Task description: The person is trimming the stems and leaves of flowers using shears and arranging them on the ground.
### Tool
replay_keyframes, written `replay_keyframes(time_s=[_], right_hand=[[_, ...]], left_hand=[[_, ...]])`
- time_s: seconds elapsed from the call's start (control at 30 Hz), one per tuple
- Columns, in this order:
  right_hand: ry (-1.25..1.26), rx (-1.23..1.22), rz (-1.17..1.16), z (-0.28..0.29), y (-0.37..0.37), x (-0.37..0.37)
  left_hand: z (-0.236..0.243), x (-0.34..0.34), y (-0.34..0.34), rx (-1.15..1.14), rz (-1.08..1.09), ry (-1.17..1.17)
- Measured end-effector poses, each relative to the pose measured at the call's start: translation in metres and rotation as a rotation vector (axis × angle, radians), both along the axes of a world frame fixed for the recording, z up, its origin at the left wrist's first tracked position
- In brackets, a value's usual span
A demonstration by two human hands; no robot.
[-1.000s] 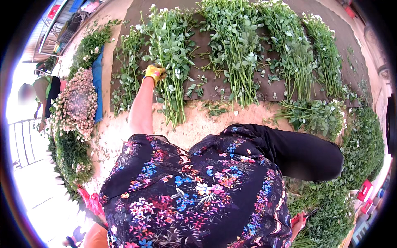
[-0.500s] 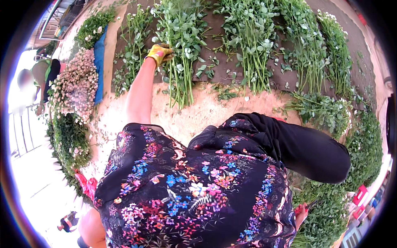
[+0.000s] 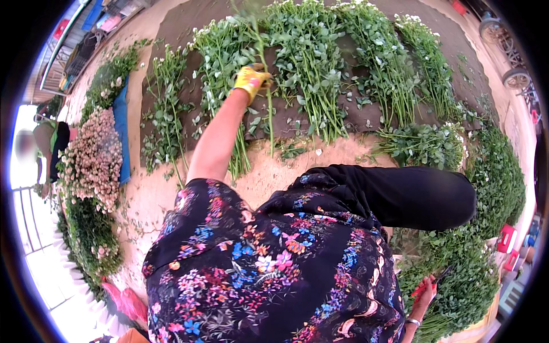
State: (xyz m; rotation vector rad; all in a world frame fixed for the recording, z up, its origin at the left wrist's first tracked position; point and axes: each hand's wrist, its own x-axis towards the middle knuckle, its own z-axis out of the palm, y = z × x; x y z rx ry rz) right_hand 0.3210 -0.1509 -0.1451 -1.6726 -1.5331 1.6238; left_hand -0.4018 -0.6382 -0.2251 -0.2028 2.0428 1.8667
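Note:
My left hand [image 3: 253, 82], in a yellow patterned glove, is closed round a single long green flower stem [image 3: 270, 114], upright over the dark cloth. Its leafy upper end [image 3: 250, 17] is blurred near the top edge. Just left of that hand lies a loose bunch of leafy stems [image 3: 214, 63] with small pale blooms. To its right is a thicker bunch [image 3: 311, 68]. My bare right hand [image 3: 426, 292], with a bracelet at the wrist, is low at the right, closed on red-handled pruning shears [image 3: 442, 275]. The shears are partly hidden by the fingers, above heaped greenery.
More bunches [image 3: 383, 68] lie in rows on the dark cloth [image 3: 360, 114]. Pale pink flowers [image 3: 94, 157] are piled at the left beside a blue sheet [image 3: 121, 134], near another person [image 3: 48, 143]. Greenery [image 3: 497, 183] lines the right side. A wheeled cart [image 3: 509, 54] stands far right.
My left hand has moved from the bunch at the left toward the right, with one stem now raised in it. My right hand and the shears have come further into view.

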Motion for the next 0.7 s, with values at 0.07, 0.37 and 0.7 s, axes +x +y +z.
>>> replay_keyframes(time_s=[0.07, 0.37, 0.7], right_hand=[[-0.002, 0.011, -0.017, 0.0, -0.006, 0.007], [0.01, -0.024, -0.026, 0.006, -0.005, 0.006], [-0.033, 0.014, -0.068, 0.015, -0.024, 0.016]], left_hand=[[-0.02, -0.013, 0.037, -0.037, -0.019, -0.039], [-0.21, -0.099, 0.059, -1.616, -1.085, 0.575], [-0.09, -0.075, 0.109, -1.594, -1.399, 0.807]])
